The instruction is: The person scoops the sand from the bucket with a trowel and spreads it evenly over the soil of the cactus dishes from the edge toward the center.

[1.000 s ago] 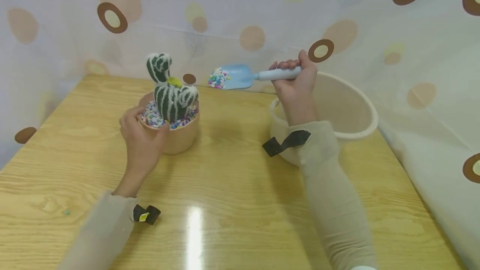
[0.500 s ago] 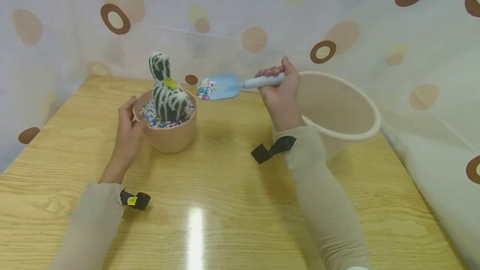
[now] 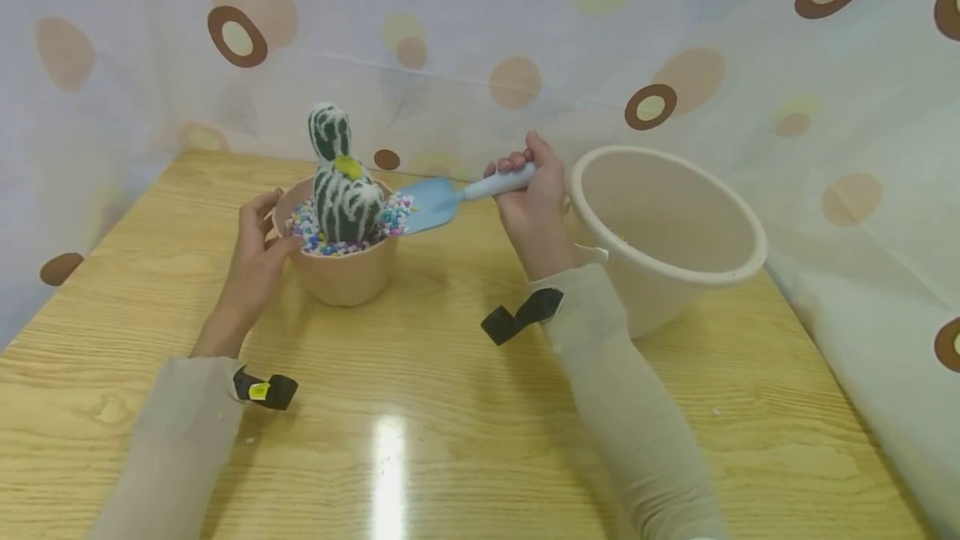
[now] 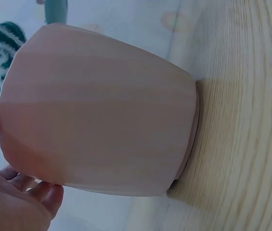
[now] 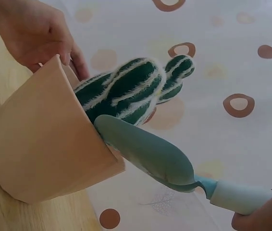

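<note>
A green knitted-looking cactus (image 3: 347, 198) with white fuzzy stripes stands in a peach flowerpot (image 3: 345, 277), among multicoloured pebbles (image 3: 303, 227). My left hand (image 3: 255, 257) grips the pot's left side, thumb at the near rim; the left wrist view shows its fingers (image 4: 49, 195) against the pot wall. In my right hand (image 3: 532, 211) is the pale handle of a light blue hand trowel (image 3: 431, 207), held to the right of the pot. Its blade tip overlaps the pot's right rim, with pebbles at the tip. From the right wrist, the blade (image 5: 148, 149) slopes down to the rim beside the cactus.
A large cream bucket (image 3: 667, 261) stands to the right of my right hand, a few small bits showing inside. Stray pebbles (image 3: 251, 440) lie on the wooden table (image 3: 420, 365). A white curtain (image 3: 450, 23) with brown and beige spots hangs behind the table.
The trowel has moved left and down from above the table to the pot's rim, its tip now lower. My left hand has shifted left along the pot's rim.
</note>
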`<state>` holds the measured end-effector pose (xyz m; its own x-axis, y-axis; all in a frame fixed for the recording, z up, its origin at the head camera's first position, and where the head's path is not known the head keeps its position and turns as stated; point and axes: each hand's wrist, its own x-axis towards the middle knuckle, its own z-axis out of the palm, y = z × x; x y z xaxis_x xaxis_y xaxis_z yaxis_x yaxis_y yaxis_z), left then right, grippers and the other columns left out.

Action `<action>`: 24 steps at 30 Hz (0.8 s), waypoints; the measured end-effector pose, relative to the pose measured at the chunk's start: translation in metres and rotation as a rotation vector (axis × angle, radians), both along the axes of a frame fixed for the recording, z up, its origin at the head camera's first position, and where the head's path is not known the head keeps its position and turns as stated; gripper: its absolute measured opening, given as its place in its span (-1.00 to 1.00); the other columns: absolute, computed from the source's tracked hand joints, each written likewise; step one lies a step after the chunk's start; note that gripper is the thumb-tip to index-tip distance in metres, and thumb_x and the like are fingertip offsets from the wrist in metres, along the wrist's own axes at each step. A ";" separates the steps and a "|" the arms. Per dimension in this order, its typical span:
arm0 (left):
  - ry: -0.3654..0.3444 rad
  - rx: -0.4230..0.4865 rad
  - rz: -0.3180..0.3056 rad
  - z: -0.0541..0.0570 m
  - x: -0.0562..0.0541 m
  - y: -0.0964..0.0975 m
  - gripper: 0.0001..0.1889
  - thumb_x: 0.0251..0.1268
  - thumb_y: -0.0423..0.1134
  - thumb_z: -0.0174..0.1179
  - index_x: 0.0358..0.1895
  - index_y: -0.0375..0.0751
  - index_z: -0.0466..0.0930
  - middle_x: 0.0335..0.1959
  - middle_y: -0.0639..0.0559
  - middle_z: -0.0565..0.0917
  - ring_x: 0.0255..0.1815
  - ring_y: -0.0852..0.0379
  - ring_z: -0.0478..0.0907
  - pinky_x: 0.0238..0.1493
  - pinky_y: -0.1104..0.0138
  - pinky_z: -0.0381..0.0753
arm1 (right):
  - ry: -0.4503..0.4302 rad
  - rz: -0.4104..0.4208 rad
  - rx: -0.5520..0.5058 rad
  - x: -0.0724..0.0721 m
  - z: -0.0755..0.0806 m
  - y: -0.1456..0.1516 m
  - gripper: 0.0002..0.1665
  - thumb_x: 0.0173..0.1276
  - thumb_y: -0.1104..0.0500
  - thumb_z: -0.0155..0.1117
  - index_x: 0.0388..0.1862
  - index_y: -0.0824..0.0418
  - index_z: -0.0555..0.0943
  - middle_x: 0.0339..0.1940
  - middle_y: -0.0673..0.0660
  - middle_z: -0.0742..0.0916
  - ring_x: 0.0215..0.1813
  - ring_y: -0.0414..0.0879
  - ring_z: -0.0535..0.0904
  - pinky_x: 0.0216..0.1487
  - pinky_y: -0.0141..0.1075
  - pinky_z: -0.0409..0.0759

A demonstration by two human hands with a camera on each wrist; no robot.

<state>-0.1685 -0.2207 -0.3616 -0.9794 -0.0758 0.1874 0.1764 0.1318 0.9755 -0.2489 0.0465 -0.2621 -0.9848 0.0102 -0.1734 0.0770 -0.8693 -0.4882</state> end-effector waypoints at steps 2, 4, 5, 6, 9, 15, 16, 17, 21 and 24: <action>-0.002 0.001 -0.006 0.001 -0.001 -0.001 -0.34 0.32 -0.47 -0.16 0.42 -0.43 -0.24 0.54 -0.19 -0.17 0.55 -0.15 -0.19 0.46 0.01 0.01 | 0.030 -0.003 0.069 0.001 0.002 -0.004 -0.54 0.49 0.18 0.01 -0.67 0.16 0.26 -0.77 0.00 0.37 -0.63 -0.15 0.29 -0.26 -0.32 0.30; -0.002 0.006 -0.012 0.002 -0.002 -0.001 -0.33 0.31 -0.47 -0.15 0.42 -0.43 -0.24 0.54 -0.19 -0.17 0.55 -0.16 -0.19 0.46 0.01 0.02 | 0.052 -0.009 0.134 0.003 0.005 -0.008 -0.55 0.48 0.18 0.02 -0.67 0.16 0.27 -0.77 0.00 0.39 -0.60 -0.15 0.31 -0.23 -0.32 0.32; -0.002 0.008 -0.014 0.002 -0.003 -0.001 -0.33 0.31 -0.47 -0.15 0.42 -0.43 -0.24 0.54 -0.19 -0.17 0.55 -0.16 -0.19 0.46 0.01 0.03 | 0.060 -0.014 0.162 0.004 0.007 -0.010 -0.55 0.48 0.18 0.03 -0.67 0.16 0.28 -0.76 0.00 0.40 -0.59 -0.15 0.31 -0.22 -0.31 0.33; -0.002 0.007 -0.015 0.003 -0.003 -0.001 -0.33 0.31 -0.47 -0.15 0.42 -0.43 -0.24 0.54 -0.19 -0.17 0.55 -0.17 -0.19 0.45 0.02 0.03 | 0.069 -0.018 0.188 0.004 0.008 -0.012 -0.55 0.48 0.18 0.04 -0.67 0.16 0.28 -0.75 0.00 0.40 -0.57 -0.15 0.31 -0.21 -0.31 0.34; -0.005 0.004 -0.013 0.002 -0.004 -0.002 -0.32 0.30 -0.47 -0.14 0.43 -0.42 -0.24 0.54 -0.19 -0.16 0.55 -0.16 -0.18 0.45 0.02 0.04 | 0.090 -0.022 0.250 0.006 0.014 -0.018 -0.62 0.47 0.17 0.07 -0.60 0.16 0.33 -0.74 0.00 0.41 -0.55 -0.15 0.32 -0.21 -0.30 0.37; -0.016 -0.003 -0.004 0.001 -0.002 -0.005 -0.31 0.30 -0.46 -0.14 0.43 -0.39 -0.26 0.54 -0.18 -0.17 0.55 -0.16 -0.18 0.45 0.03 0.04 | 0.162 0.005 0.364 0.009 0.022 -0.030 -0.81 0.44 0.18 0.11 -0.41 0.16 0.43 -0.71 -0.01 0.43 -0.53 -0.15 0.33 -0.28 -0.34 0.40; -0.016 0.000 -0.005 0.001 -0.002 -0.005 -0.31 0.30 -0.46 -0.14 0.43 -0.40 -0.26 0.54 -0.18 -0.18 0.55 -0.17 -0.18 0.45 0.02 0.03 | 0.179 0.012 0.379 0.009 0.024 -0.031 -0.79 0.43 0.17 0.12 -0.43 0.16 0.42 -0.71 -0.01 0.44 -0.53 -0.16 0.33 -0.29 -0.34 0.40; -0.016 0.002 -0.007 0.001 -0.002 -0.005 -0.31 0.30 -0.46 -0.14 0.43 -0.40 -0.26 0.54 -0.18 -0.18 0.55 -0.17 -0.19 0.46 0.02 0.02 | 0.196 0.016 0.397 0.010 0.025 -0.032 -0.78 0.43 0.17 0.12 -0.44 0.16 0.42 -0.71 -0.01 0.44 -0.52 -0.16 0.33 -0.30 -0.35 0.40; -0.012 0.008 -0.017 0.000 -0.001 -0.004 -0.31 0.30 -0.45 -0.14 0.43 -0.41 -0.26 0.54 -0.22 -0.19 0.54 -0.21 -0.19 0.47 -0.04 -0.01 | 0.238 0.029 0.438 0.013 0.029 -0.032 -0.66 0.43 0.16 0.12 -0.57 0.16 0.38 -0.71 -0.02 0.45 -0.51 -0.16 0.33 -0.30 -0.37 0.40; -0.006 -0.001 -0.021 0.000 -0.001 -0.004 -0.31 0.30 -0.43 -0.14 0.43 -0.40 -0.26 0.53 -0.23 -0.19 0.54 -0.23 -0.19 0.47 -0.07 -0.02 | 0.246 0.029 0.448 0.014 0.032 -0.031 -0.63 0.44 0.17 0.11 -0.60 0.18 0.38 -0.72 -0.01 0.45 -0.52 -0.16 0.33 -0.32 -0.37 0.40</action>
<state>-0.1694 -0.2245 -0.3615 -0.9818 -0.0550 0.1818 0.1736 0.1289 0.9763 -0.2353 0.0150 -0.2301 -0.9969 0.0027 0.0785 -0.0661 -0.5696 -0.8193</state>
